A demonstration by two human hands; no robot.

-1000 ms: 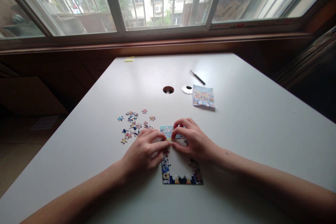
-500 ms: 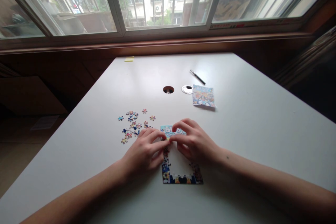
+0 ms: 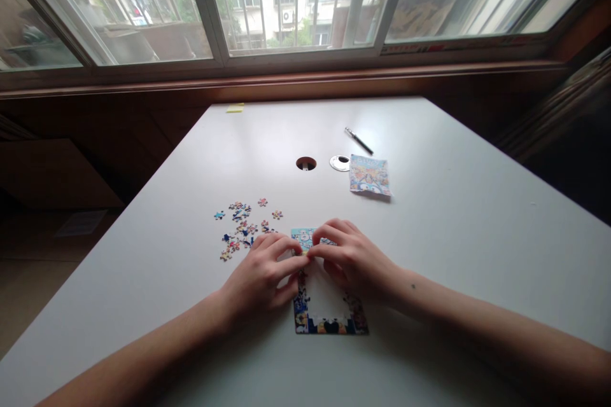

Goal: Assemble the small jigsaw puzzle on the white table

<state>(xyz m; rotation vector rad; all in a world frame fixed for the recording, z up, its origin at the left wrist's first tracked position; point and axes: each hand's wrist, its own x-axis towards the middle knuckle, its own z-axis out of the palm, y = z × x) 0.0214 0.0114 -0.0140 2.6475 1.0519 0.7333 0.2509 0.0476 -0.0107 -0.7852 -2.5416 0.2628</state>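
The puzzle lies on the surface right in front of the person, and judging by how it looks, only its border is built. The left side, the bottom row and the top strip are joined. The right side shows only its lower part, since the rest sits under the right hand. The middle is bare, so most of the work appears to be left. A scatter of loose pieces waits to the left of the puzzle, just apart from it. A printed picture and a pen lie well beyond it.

Both hands rest over the puzzle's upper left part with wrists low and forearms angled in from either side. The left hand is curled, thumb and forefinger pinched on the top strip. The right hand meets it fingertip to fingertip, also pinching that edge. Whether a loose piece sits between the fingers cannot be told.
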